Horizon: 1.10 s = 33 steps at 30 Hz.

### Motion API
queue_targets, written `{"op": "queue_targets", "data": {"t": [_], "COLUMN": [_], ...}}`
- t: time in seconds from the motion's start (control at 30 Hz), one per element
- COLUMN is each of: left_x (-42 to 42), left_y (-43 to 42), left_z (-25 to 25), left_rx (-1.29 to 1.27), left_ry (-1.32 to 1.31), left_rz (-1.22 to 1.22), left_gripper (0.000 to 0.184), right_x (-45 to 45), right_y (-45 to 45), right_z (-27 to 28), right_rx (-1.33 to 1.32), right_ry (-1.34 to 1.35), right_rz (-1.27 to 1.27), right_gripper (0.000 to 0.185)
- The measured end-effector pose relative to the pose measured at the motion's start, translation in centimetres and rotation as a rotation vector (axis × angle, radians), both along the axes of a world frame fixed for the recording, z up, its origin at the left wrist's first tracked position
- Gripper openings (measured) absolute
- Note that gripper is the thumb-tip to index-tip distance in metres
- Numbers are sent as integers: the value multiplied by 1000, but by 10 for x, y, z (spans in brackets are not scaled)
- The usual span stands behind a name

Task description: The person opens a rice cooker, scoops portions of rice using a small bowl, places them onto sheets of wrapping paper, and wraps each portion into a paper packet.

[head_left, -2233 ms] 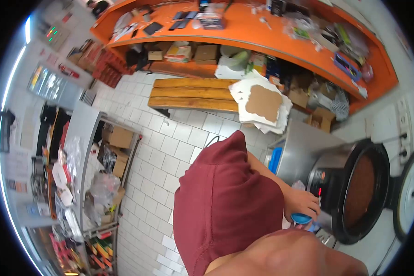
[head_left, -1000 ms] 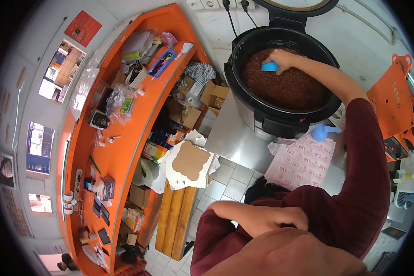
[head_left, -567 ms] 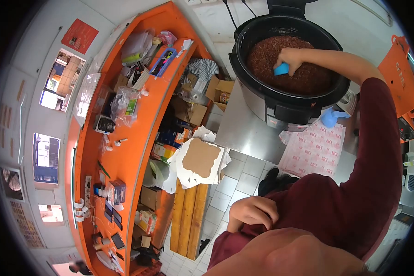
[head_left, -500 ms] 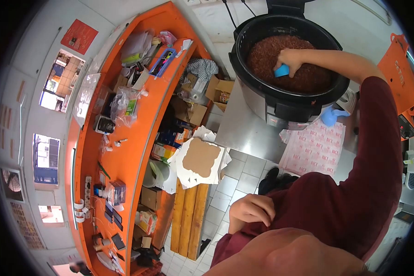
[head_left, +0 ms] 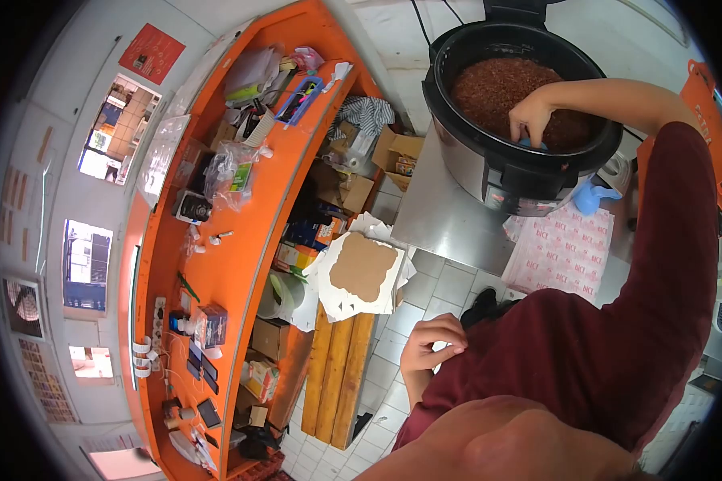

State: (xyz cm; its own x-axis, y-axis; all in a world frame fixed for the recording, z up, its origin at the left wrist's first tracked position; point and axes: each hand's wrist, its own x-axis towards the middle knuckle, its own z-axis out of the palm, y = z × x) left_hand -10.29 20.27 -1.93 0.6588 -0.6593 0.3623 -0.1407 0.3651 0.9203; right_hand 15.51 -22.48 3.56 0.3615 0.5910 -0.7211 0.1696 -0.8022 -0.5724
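Note:
A large electric cooker (head_left: 477, 164) with a black rim stands with its lid raised, holding a reddish-brown grainy mass (head_left: 501, 88). My right hand (head_left: 535, 116) reaches inside near the front wall. Its fingers close on a small blue scoop (head_left: 532, 143), mostly hidden by the hand and partly sunk in the mass. In front of my chest, my left hand (head_left: 433, 346) hovers with fingers curled towards the thumb and nothing visible in them.
The cooker sits on a steel table (head_left: 449, 220). Printed pink-and-white paper (head_left: 565, 252) and a blue glove-like item (head_left: 594, 196) lie beside it. Cut cardboard (head_left: 363, 268) rests above a wooden bench (head_left: 337, 381). An orange counter (head_left: 253, 204) with clutter runs along the left.
My right hand has moved towards the cooker's front wall, taking the blue scoop lower into the grainy mass. My left hand has turned and lifted slightly. The whole view has shifted a little.

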Motion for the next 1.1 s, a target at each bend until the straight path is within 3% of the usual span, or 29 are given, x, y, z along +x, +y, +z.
{"op": "queue_targets", "data": {"t": [0.23,0.3,0.33,0.43,0.57,0.67,0.7,0.77,0.83,0.9,0.93,0.97,1.03,1.1], "left_x": [20,29,33,48,65,67,67,66,66,63,60,58,51,45], "left_y": [2,0,-2,-11,-23,-30,-32,-38,-43,-44,-43,-42,-37,-26], "left_z": [-9,-14,-16,-16,-10,-10,-11,-14,-14,-14,-15,-15,-13,-15], "left_rx": [27,47,48,101,142,160,169,182,205,261,270,280,320,334], "left_ry": [22,20,25,29,-45,-23,9,-5,-24,-32,-55,-50,2,-2], "left_rz": [-25,-61,-83,-105,-212,-252,-260,-277,-295,-308,-295,-294,-234,-207], "left_gripper": [15,18,18,23,30,35,36,38,40,44,46,46,49,51], "right_x": [-27,-28,-25,-33,-30,-21,-15,-1,-2,-5,4,4,6,-1], "right_y": [-10,-23,-35,-55,-76,-76,-72,-64,-42,-11,-10,-3,13,12], "right_z": [59,77,75,74,49,28,21,5,-2,10,-6,-7,-8,-1], "right_rx": [-13,119,175,329,373,170,172,-41,14,-75,12,23,-138,-108], "right_ry": [-52,5,25,287,250,-111,-109,-270,-238,-443,-552,-551,-134,-86], "right_rz": [-149,-312,-325,-692,-786,-720,-722,-357,-364,118,279,277,53,15], "right_gripper": [60,65,69,67,66,68,68,69,63,55,52,52,49,45]}}
